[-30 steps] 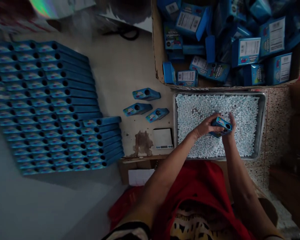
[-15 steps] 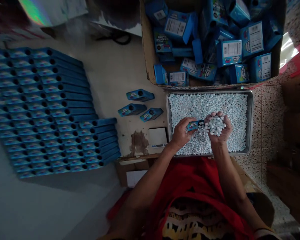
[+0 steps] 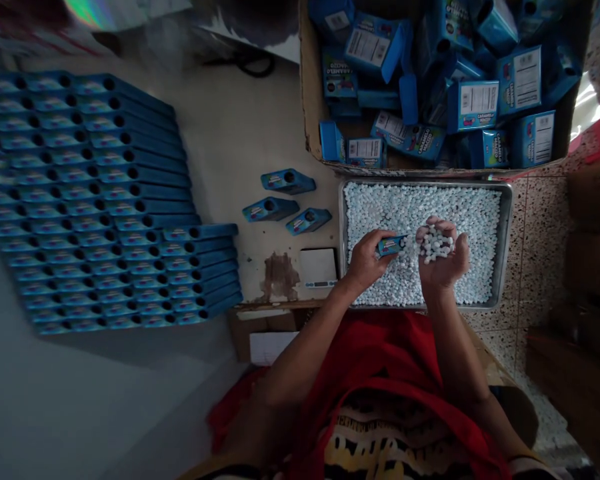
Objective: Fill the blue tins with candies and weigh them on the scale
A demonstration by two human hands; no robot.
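Observation:
My left hand grips a small blue box over a metal tray filled with small white candies. My right hand is cupped palm-up beside the box's open end, holding a handful of the white candies. Both hands hover over the tray's near half, almost touching each other.
A cardboard carton of loose blue boxes stands behind the tray. Three blue boxes lie on the table left of the tray, near a small white scale. Rows of blue boxes cover the table's left side.
A second ago both hands held the box low over the candies. My right hand has scooped a handful and now holds it at the box's open end; the heap has shrunk.

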